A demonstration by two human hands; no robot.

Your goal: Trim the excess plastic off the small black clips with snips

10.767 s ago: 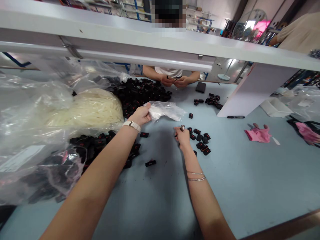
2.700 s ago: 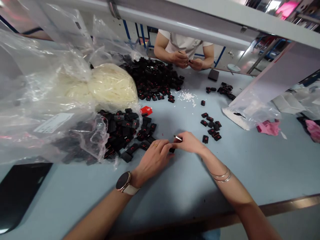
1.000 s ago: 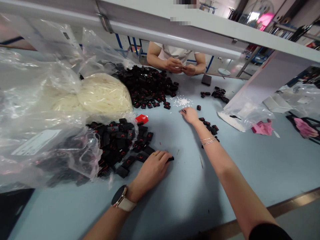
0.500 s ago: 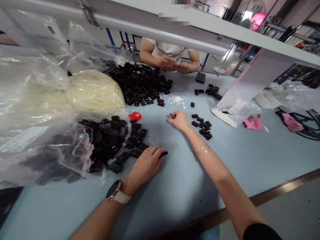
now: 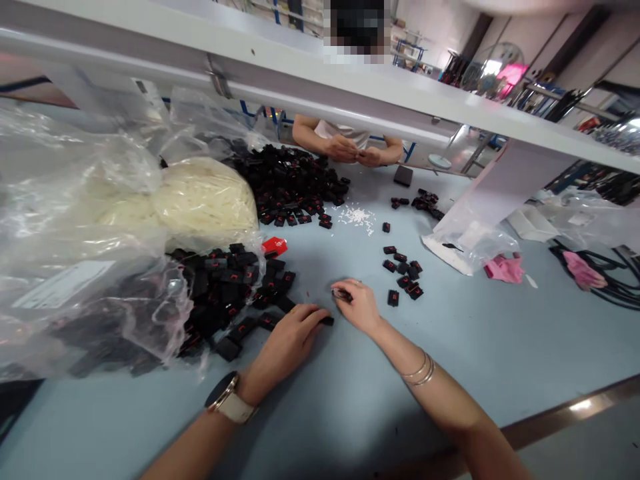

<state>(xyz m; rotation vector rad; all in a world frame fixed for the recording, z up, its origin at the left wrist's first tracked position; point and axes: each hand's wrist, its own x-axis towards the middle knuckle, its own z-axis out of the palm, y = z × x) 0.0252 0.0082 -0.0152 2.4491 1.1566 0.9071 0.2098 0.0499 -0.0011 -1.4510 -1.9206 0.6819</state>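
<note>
My left hand rests low over the table, its fingers closed on a small black plastic part whose end sticks out past the fingertips. Just across from it, my right hand pinches a small dark piece with a shiny edge; fingers hide much of it, and its exact kind is unclear. The two hands are close but apart. Left of my left hand lies a heap of black plastic parts with red marks, spilling from a clear bag. A single black part lies right of my right hand.
Beyond my hands are scattered tiny white pieces, a red packet and a larger black heap. Several loose black parts lie right. A co-worker's hands work opposite, under a white shelf.
My right hand has drawn back toward me and nearer my left hand. The lone black part now shows beside it. My left hand stays nearly still; the view has tilted up slightly.
</note>
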